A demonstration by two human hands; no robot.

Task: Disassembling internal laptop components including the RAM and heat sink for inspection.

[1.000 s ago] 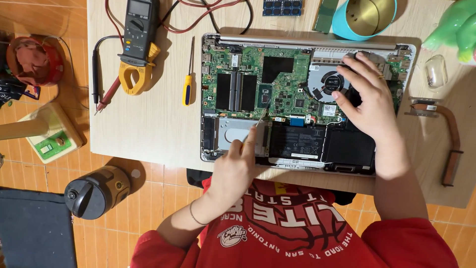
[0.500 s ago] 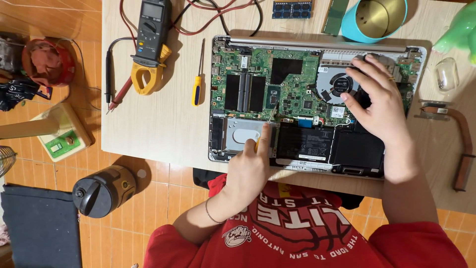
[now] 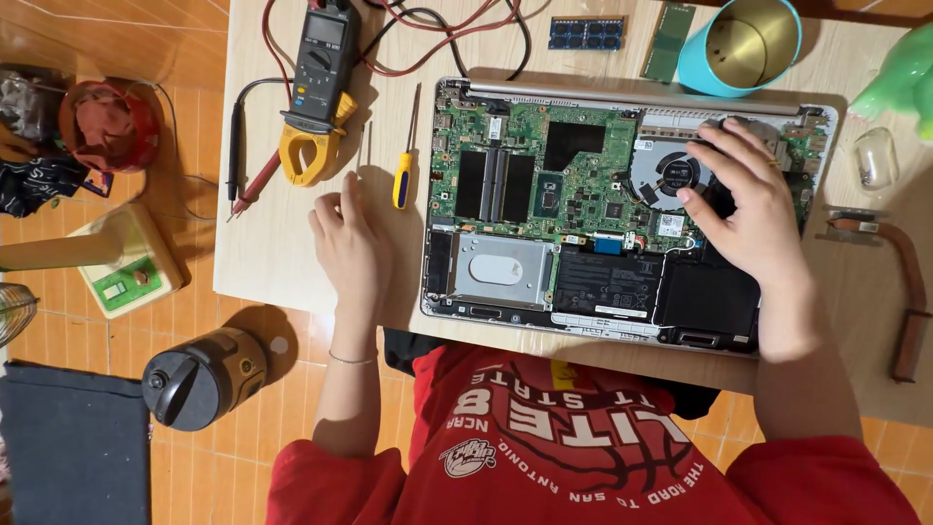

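Head view, catalogued near to far.

1. Red printed shirt (image 3: 593, 457), lower edge of frame, worn by the person.
2. Left hand (image 3: 352, 245): flat on the bare wooden table (image 3: 282, 262), palm down, fingers loosely spread, grasping nothing. Nearest items: thin metal probe (image 3: 363, 146) and yellow-handled screwdriver (image 3: 404, 160), just beyond the fingertips, not touched.
3. Opened laptop (image 3: 622, 209), base cover off, lying at the table's near edge in front of the person; drive bay, battery and green board exposed.
4. Right hand (image 3: 743, 209): spread wide over the right side of the laptop, fingertips beside the cooling fan (image 3: 671, 173), pressing down rather than gripping. Whether anything lies under the palm cannot be told.
5. Yellow clamp meter (image 3: 316, 92) with red and black leads, far left.
6. Memory module (image 3: 585, 33), teal cup (image 3: 746, 44), far edge.
7. Copper heat pipe (image 3: 899, 292), right, apart.

Risk, judged: bare fingers on the exposed board could bend or short components; the screwdriver could roll onto it.
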